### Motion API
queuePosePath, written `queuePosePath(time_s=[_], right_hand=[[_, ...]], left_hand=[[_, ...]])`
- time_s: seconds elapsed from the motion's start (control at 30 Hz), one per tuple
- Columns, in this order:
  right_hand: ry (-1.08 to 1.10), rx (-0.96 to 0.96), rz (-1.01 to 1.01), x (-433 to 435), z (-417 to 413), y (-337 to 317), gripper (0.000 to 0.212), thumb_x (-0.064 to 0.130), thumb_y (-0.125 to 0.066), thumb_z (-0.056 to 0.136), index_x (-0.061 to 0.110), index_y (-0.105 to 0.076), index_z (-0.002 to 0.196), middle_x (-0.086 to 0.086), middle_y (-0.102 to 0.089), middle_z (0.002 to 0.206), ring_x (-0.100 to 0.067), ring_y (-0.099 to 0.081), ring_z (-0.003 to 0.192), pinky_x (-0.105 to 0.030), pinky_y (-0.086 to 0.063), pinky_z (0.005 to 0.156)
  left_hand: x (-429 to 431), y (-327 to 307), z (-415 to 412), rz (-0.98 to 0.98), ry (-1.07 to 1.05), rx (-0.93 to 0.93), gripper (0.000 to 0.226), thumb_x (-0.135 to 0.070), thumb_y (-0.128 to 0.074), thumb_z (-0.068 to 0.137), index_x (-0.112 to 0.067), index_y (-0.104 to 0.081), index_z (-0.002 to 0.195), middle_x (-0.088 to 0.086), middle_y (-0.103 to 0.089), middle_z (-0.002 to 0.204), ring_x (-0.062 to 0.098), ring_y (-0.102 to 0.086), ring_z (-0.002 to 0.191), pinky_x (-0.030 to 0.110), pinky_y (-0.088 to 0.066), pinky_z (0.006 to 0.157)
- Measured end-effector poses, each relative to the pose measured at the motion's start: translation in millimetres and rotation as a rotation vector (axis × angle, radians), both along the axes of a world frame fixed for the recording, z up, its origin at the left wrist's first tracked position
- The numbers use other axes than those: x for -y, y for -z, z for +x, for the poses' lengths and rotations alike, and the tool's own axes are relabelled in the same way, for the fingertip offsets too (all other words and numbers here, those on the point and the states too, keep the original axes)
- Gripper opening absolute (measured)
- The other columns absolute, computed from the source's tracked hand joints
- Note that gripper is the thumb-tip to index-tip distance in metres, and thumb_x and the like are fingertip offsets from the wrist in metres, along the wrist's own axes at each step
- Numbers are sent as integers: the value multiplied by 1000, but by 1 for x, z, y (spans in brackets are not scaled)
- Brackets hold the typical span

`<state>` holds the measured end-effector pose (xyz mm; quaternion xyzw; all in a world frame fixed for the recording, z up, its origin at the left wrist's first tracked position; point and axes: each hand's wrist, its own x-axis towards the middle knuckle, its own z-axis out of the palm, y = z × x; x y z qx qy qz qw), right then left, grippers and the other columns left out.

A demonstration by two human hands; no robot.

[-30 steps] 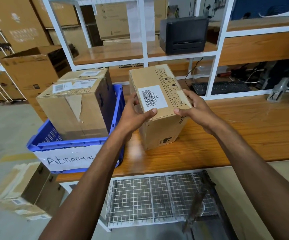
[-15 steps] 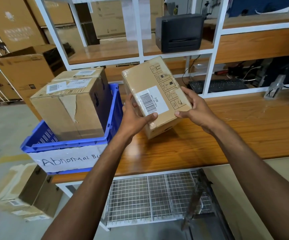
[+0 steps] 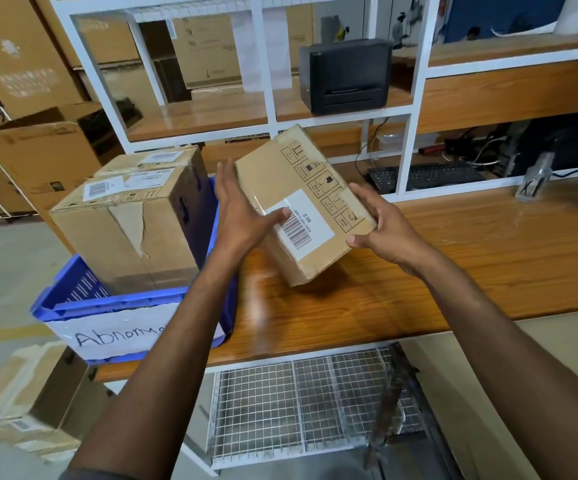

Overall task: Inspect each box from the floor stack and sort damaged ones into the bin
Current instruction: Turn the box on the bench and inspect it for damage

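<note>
Hands hold one small cardboard box [image 3: 280, 181] tilted over the wooden counter [image 3: 471, 265]. The left hand [image 3: 242, 220] lies flat on the box's side at 9 o'clock. Its fingers [image 3: 225, 181] are straight and close together, and its thumb presses on the white barcode label [image 3: 310, 225]. The right hand [image 3: 388, 230] grips the side at 3 o'clock. Its fingers [image 3: 363, 199] are curled and clamped on the box edge, with the thumb under the near corner.

At 9 o'clock from the held box, a blue bin [image 3: 121, 303] sits on the counter end. A paper sign on its front starts with "Abnorm". Inside it stands a big torn box [image 3: 124, 233] with its paper skin ripped down the front.

At 12 o'clock a black printer [image 3: 344, 74] sits on a shelf. At 2 o'clock there is a keyboard [image 3: 426, 176]. More boxes [image 3: 27, 403] rest on the floor at 7 o'clock.
</note>
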<state>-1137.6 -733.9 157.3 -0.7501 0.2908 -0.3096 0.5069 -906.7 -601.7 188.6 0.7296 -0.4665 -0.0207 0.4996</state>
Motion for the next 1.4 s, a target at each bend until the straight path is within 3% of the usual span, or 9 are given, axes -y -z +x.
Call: queuePosePath(time_s=[0.2,0.33,0.4,0.57,0.77,0.93,1.1,1.27,1.4], right_hand=[[63,47,29,-2,-2,7,99,-10,-82,79,24,-38,160,14,-56,141,0,-60,116,-19,-58,87],[138,144,342,-6,7,18,56,16,-89,80,22,-61,128,0,-75,123,-18,-74,107,-45,-62,93],[151,150,351,-9,12,19,47,15,-92,76,23,-67,115,1,-78,112,-18,-75,105,-45,-63,92],[220,183,200,-11,13,16,63,9,-96,68,17,-70,124,4,-77,109,-10,-74,99,-25,-62,73],[229,17,-14,-8,18,40,74,5,-98,60,32,-70,124,7,-63,134,-18,-61,125,-48,-56,105],[232,-83,-29,-21,21,53,69,7,-97,64,33,-70,123,-4,-33,169,-21,-33,154,-40,-32,123],[239,-66,87,-25,23,74,48,32,-94,75,25,-67,113,3,-66,131,-21,-65,117,-36,-58,88],[184,-208,105,-22,24,99,72,43,-92,76,30,-55,137,3,-56,142,-22,-59,124,-44,-56,100],[128,-302,51,-18,35,103,103,63,-97,51,44,-55,143,5,-47,146,-19,-50,130,-44,-51,107]], left_hand=[[-10,-18,17,75,-118,52,94,-51,-90,76,-23,-45,154,9,-39,147,32,-46,138,48,-44,113],[-25,-30,23,258,-83,56,80,-52,-90,75,-26,-53,141,8,-40,140,33,-40,137,55,-45,111],[-33,-30,21,290,-63,75,78,-49,-91,75,-24,-50,137,9,-41,137,33,-40,136,55,-44,111],[-47,-3,21,235,-62,-14,71,-43,-97,69,-24,-46,115,5,-49,127,29,-54,121,56,-54,99],[-42,37,-8,298,-92,-94,66,-27,-90,82,-16,-33,113,9,-65,129,30,-63,119,41,-53,85],[-46,73,-7,300,-85,-215,81,-34,-89,82,-16,-36,141,6,-58,142,26,-57,131,42,-53,96],[-50,98,0,314,-37,-274,90,-65,-82,78,-19,-45,146,1,-59,139,21,-60,123,40,-58,91],[-49,115,-1,330,15,-321,66,-51,-77,90,-24,-38,135,4,-57,139,23,-62,117,46,-60,94],[-46,119,3,344,47,-192,90,-49,-83,86,-30,-30,156,3,-50,149,26,-55,129,50,-55,102]])
